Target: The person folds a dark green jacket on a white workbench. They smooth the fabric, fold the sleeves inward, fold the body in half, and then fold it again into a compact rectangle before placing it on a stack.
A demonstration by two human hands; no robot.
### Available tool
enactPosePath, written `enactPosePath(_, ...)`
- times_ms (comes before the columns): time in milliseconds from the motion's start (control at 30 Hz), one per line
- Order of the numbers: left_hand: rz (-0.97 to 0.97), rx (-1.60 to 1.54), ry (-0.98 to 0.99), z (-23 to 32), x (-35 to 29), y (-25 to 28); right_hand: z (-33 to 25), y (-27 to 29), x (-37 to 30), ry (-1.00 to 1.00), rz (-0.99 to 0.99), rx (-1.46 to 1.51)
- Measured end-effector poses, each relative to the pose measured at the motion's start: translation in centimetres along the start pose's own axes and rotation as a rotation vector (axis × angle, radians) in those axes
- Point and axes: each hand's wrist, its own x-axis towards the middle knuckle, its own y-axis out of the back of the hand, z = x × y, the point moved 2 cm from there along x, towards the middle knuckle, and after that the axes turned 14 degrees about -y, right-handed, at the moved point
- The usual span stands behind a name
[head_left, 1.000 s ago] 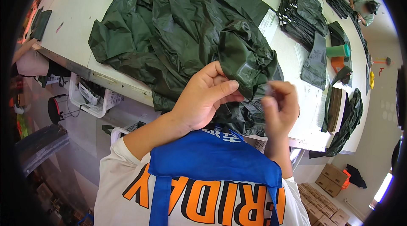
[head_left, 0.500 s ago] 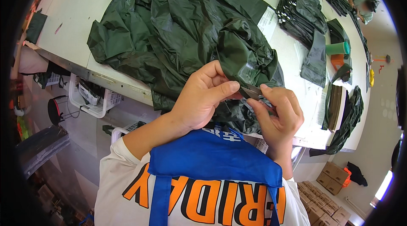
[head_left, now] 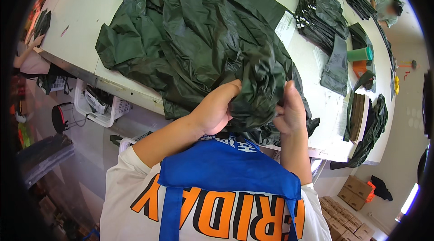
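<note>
A large heap of shiny dark green fabric (head_left: 181,28), seemingly one thin waterproof garment, spreads over the near half of the table. Near the table's front edge, my left hand (head_left: 219,107) is closed on a bunched fold of it, fingers mostly hidden behind the cloth. My right hand (head_left: 290,110) pinches the other side of this bundle, its thumb pointing up. Between both hands the gathered cloth is slightly blurred. Whether a small tool sits inside my right hand is hidden.
The white table (head_left: 81,15) holds folded dark green pieces (head_left: 318,12), a printed sheet (head_left: 285,26), a green cup-like cylinder (head_left: 360,54) and a brown stack (head_left: 359,116) at right. White baskets (head_left: 97,110) stand below its edge. Two other people work at far left and far right.
Small dark snips between my hands are no longer visible. Both hands have shifted onto a bunched part of the fabric, and my right wrist has turned upright. A person's hand has appeared at far left.
</note>
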Motion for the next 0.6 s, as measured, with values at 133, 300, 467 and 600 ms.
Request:
enactPosePath(133, -0.004, 0.238, -0.123, 1.5, 0.5, -1.7, -0.6, -1.8, -0.5, 0.062, -0.044, 0.014)
enactPosePath(300, -0.324, 0.941, -0.730, 4.1, 0.0, -4.5, 0.2, -1.2, 0.7, 0.377, 0.424, -0.454)
enactPosePath(467, -0.466, 1.756, -0.757, 3.1, -0.2, -4.0, 0.1, -1.8, 0.2, 0.653, 0.517, -0.208)
enactPosePath(600, 0.063, 1.837, -0.856, 6.8, 2.9, 0.3, 0.2, -4.3, -3.2, 1.110, 0.342, -1.142)
